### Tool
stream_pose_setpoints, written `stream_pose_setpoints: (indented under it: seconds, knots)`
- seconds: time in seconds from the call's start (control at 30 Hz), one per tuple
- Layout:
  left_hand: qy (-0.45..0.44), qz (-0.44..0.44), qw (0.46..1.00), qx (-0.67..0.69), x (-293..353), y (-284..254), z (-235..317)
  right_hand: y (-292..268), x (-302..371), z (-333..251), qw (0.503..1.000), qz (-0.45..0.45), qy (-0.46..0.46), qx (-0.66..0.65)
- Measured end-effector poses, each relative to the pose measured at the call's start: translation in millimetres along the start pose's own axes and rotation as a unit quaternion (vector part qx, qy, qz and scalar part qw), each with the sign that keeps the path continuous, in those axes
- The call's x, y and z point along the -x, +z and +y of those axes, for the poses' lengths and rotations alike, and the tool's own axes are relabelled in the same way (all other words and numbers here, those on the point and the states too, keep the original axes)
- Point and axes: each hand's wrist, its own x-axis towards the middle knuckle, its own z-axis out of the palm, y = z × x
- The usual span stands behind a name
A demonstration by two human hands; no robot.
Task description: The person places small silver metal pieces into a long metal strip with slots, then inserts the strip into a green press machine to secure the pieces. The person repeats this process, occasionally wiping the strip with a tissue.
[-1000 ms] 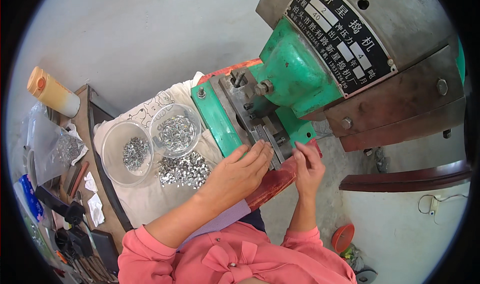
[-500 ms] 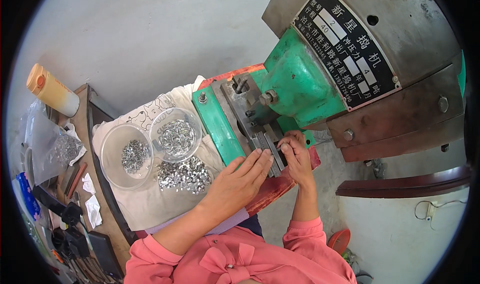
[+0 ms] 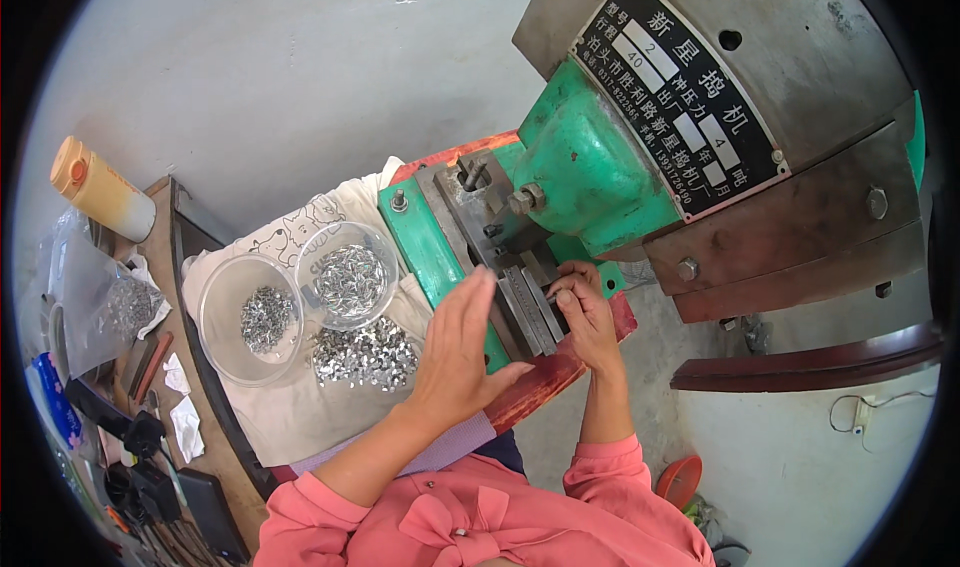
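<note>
My left hand (image 3: 456,347) is raised flat, fingers stretched and thumb out, just left of a grooved steel die block (image 3: 528,307) on the green press (image 3: 590,167). Nothing shows in it. On the die's right side my right hand (image 3: 588,319) has its fingers curled in a pinch; whatever they hold is hidden. To the left, a pile of small shiny metal pieces (image 3: 365,355) lies on a pale cloth (image 3: 290,417). Behind the pile stand two clear plastic tubs, a larger tub (image 3: 222,339) and a smaller tub (image 3: 392,257), both holding small metal parts.
A wooden side table (image 3: 232,502) at the left carries an orange-capped bottle (image 3: 105,189), a clear plastic bag (image 3: 95,287), paper scraps and dark tools. The press's heavy grey housing (image 3: 800,237) overhangs at the right. A red basin (image 3: 679,483) stands on the floor.
My left hand has lifted off the die block and moved left, its fingers now pointing up. The right hand stays beside the die, almost unmoved. The view has shifted slightly.
</note>
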Motion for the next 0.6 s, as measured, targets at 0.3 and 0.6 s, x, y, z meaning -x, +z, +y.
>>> stream_pose_setpoints:
  seconds: [0.3, 0.6]
  knots:
    - [-0.019, 0.027, 0.999, 0.043, -12.7, 32.9, -9.7, -0.2, -0.2, 0.2, 1.000, 0.007, 0.007, -0.011]
    - [-0.003, 0.077, 0.997, 0.025, -18.1, 49.9, -13.5, -1.7, 0.4, 4.9, 0.999, 0.005, 0.026, -0.036]
